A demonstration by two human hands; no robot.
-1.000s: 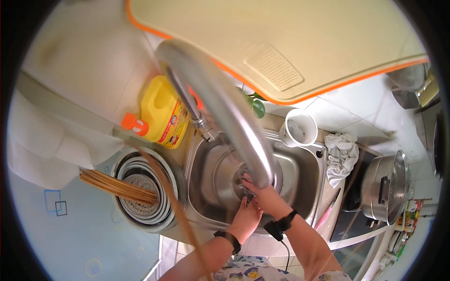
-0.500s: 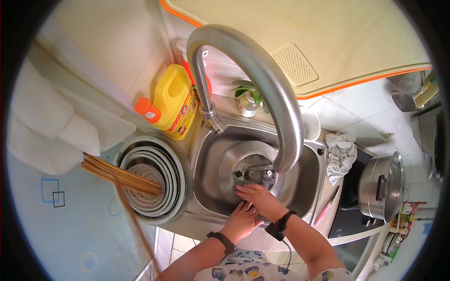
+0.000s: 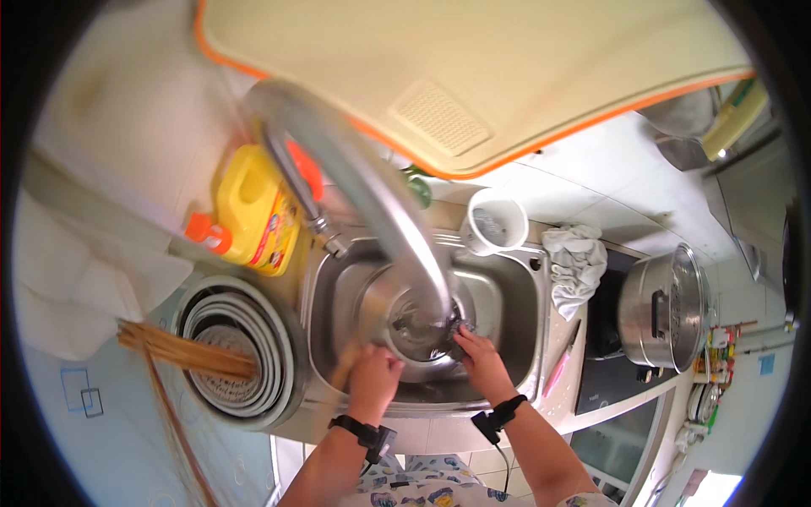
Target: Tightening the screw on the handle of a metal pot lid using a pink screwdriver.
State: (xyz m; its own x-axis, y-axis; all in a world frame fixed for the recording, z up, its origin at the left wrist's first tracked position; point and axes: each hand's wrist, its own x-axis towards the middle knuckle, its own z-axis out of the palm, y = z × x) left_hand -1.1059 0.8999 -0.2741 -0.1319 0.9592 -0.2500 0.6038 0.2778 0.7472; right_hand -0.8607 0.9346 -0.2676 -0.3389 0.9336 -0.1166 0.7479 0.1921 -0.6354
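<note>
Inside the steel sink (image 3: 515, 338) sits a round metal basin (image 3: 463, 286), with water in it under the curved faucet (image 3: 372, 182). My left hand (image 3: 374, 382) is closed at the basin's near left rim, fingers curled over the edge. At the basin's right side, my right hand (image 3: 483, 359) pinches a small dark, crumpled scouring pad (image 3: 459, 327). Its fingertips rest at the rim. The faucet's spout hides part of the basin, and motion blurs the left side.
Left of the sink stand nested bowls (image 3: 279, 338) with wooden chopsticks (image 3: 186, 351) across them. A yellow jug (image 3: 245, 207) and white cup (image 3: 494, 221) are behind. To the right are a cloth (image 3: 576, 266), a pink-handled knife (image 3: 559, 367) and a steel pot (image 3: 655, 311). A cutting board (image 3: 338, 51) leans above.
My hands were together at the basin's near edge and have come apart, left hand to the left rim, right hand to the right side. The whole view has shifted.
</note>
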